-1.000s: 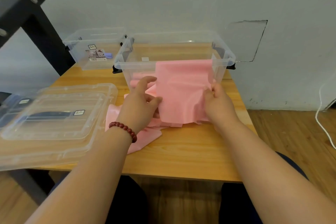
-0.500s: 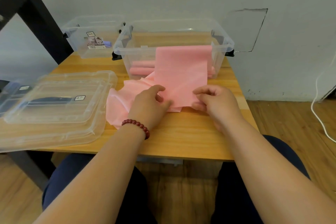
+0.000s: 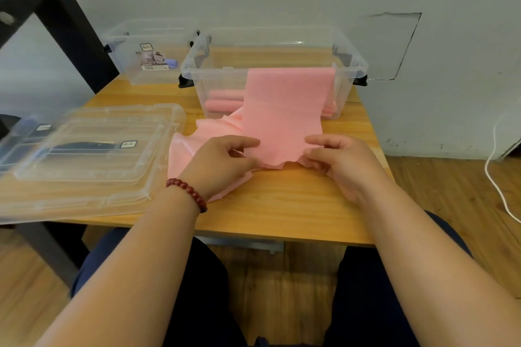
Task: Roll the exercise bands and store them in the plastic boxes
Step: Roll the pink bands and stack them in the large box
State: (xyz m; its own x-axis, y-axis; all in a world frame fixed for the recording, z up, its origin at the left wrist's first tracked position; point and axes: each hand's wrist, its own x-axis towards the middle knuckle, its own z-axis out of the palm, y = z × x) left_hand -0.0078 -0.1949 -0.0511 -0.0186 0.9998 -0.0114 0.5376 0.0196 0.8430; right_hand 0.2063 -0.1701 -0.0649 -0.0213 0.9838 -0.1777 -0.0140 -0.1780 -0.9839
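Observation:
A pink exercise band (image 3: 282, 110) hangs over the front wall of a clear plastic box (image 3: 214, 73) and runs down onto the wooden table (image 3: 282, 205). My left hand (image 3: 222, 160) pinches the band's near left corner. My right hand (image 3: 338, 158) pinches the near right corner. Both hands lie low on the table with the band's near edge between them. More pink band (image 3: 183, 152) lies crumpled under my left hand. Rolled pink bands (image 3: 222, 101) lie inside the box.
A second clear box (image 3: 127, 45) with a label stands at the back left. Two clear lids (image 3: 84, 149) lie stacked on the table's left side. A black frame post (image 3: 70, 25) rises at the far left. A white cable (image 3: 496, 177) runs along the floor on the right.
Both hands have come down from near the box towards me and now hold the band's near edge at the table. The band is drawn out flatter over the box wall.

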